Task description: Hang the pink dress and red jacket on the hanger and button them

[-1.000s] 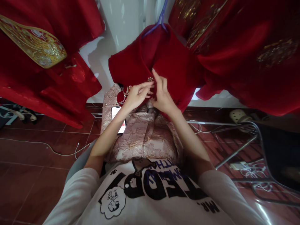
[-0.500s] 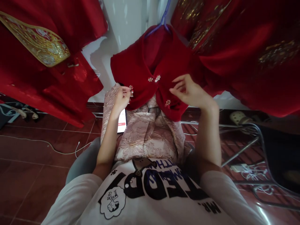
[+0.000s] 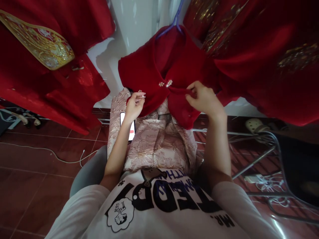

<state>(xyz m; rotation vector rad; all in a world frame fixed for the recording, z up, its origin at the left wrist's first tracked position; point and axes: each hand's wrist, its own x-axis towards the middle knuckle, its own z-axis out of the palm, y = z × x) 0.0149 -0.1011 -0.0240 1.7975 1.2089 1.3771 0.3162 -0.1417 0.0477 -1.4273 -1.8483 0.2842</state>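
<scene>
Two hands stand apart: the right hand (image 3: 206,101) pinches the front of a red velvet jacket (image 3: 147,74), which hangs from a violet hanger (image 3: 177,17); the left hand (image 3: 134,107) curls at the jacket's opposite side, its grip unclear. Too hard a pull could strain the silvery jewelled clasp (image 3: 169,83). Pink brocade fabric (image 3: 159,154) lies below; no container shows.
</scene>
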